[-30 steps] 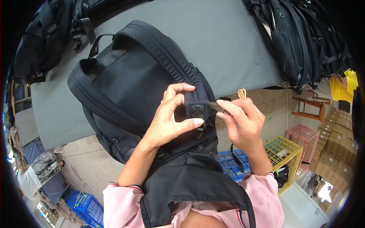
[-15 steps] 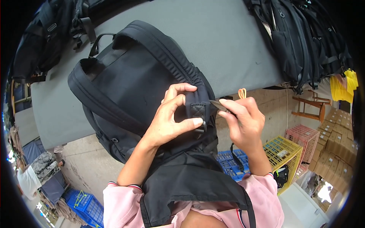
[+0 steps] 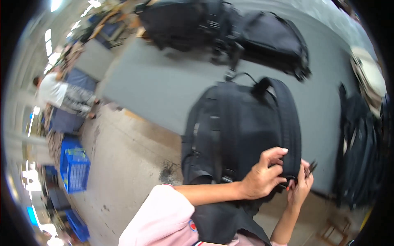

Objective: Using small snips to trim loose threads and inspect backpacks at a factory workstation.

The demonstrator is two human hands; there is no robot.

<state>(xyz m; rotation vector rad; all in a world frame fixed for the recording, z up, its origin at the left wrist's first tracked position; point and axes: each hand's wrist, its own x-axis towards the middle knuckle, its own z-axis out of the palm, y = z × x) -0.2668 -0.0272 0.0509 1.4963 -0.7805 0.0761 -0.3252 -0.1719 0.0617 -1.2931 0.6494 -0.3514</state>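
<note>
One black backpack (image 3: 256,127), presumably soft and light, lies at the near edge of the grey bench (image 3: 154,80), best held by its padded strap (image 3: 290,127); left hand (image 3: 264,175) at that strap, fingers curled, clamping unclear; right hand (image 3: 300,186), fingers wrapped around small dark snips (image 3: 313,166).

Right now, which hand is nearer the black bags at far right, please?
Right: the right hand is left of the black bags; the left hand is farther left, over the backpack.
</note>
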